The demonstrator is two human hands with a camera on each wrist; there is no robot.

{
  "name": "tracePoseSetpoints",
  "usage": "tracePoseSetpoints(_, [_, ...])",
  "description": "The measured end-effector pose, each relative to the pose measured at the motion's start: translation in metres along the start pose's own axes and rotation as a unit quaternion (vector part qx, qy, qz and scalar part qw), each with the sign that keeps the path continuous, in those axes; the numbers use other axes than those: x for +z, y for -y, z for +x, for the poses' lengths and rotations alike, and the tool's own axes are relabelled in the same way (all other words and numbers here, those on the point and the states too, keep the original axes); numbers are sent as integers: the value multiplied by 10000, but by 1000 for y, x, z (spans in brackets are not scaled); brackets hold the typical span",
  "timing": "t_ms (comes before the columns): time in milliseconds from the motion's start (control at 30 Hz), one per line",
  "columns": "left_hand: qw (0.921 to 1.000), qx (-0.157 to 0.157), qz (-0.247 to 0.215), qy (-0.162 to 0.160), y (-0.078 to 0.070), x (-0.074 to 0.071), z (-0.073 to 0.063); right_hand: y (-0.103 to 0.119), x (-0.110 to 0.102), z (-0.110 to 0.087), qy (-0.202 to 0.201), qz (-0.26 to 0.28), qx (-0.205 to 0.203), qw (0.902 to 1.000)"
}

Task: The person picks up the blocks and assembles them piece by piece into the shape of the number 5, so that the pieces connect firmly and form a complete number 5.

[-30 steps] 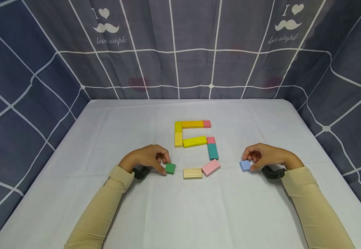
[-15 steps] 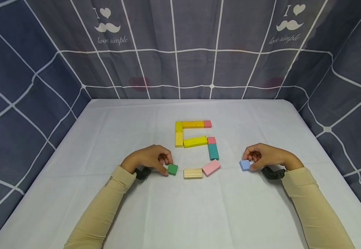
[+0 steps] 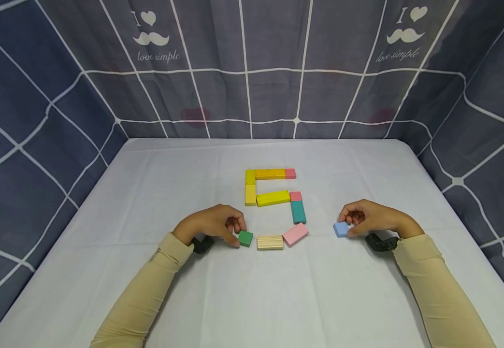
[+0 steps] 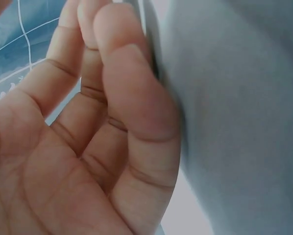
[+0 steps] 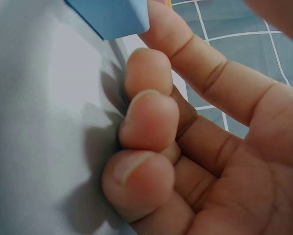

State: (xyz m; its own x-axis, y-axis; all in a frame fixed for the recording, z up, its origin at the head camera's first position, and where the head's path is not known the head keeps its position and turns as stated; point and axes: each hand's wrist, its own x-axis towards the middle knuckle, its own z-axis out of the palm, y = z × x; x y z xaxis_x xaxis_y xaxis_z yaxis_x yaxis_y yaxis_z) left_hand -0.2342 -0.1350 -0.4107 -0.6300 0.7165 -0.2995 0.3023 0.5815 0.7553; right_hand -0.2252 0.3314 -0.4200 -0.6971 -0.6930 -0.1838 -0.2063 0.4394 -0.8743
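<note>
My left hand (image 3: 214,222) pinches a small green block (image 3: 245,238) between thumb and fingers, low over the white cloth. The block's right side comes close to the left end of a ribbed wood-coloured block (image 3: 270,242). From the left wrist, curled fingers (image 4: 136,98) show beside the cloth, and the green block is hidden. Over on the right, my right hand (image 3: 373,217) holds a light blue block (image 3: 340,229) at its fingertips. A corner of that blue block (image 5: 114,17) appears at the top of the right wrist view, touching the index finger.
Yellow blocks (image 3: 273,198), small pink squares (image 3: 290,173), a teal block (image 3: 297,212) and a tilted pink block (image 3: 295,234) form an angular curve with the ribbed block. White cloth (image 3: 169,169) covers the table; grey checked curtains (image 3: 273,96) stand behind and at both sides.
My left hand has slid the green block rightward and slightly nearer me, narrowing the gap to the ribbed block. The right hand and its blue block have barely moved.
</note>
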Motion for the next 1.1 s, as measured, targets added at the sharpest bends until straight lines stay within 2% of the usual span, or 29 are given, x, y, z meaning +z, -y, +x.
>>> tracePoseSetpoints(233, [9999,82,143,27,-1,3,2,0,0,0,-16,-10,-17,10000])
tracePoseSetpoints(1100, [9997,209,72,58,-8,6,2,-3,1,4,-192,-7,-299,9994])
